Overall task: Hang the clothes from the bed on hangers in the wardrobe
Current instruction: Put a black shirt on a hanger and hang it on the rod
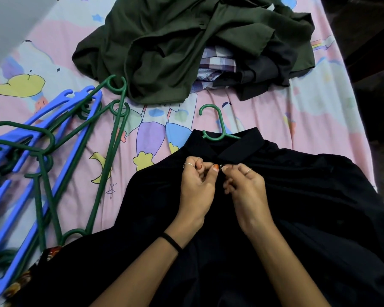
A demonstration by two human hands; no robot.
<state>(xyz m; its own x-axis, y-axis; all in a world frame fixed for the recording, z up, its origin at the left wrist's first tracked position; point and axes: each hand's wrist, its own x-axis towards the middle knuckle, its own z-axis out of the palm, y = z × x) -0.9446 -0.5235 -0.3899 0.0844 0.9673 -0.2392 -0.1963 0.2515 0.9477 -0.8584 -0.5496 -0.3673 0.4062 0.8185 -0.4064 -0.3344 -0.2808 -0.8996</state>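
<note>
A black collared shirt lies spread on the bed with a green hanger inside it; only the hook shows above the collar. My left hand and my right hand meet just below the collar, each pinching the shirt's front edge at a small top button. A pile of clothes lies farther up the bed: a dark green garment on top, a checked shirt and a dark grey one under it.
A heap of spare blue hangers and green hangers lies on the left of the pink cartoon-print bedsheet. The bed's right edge drops to a dark floor. A patterned cloth peeks out at lower left.
</note>
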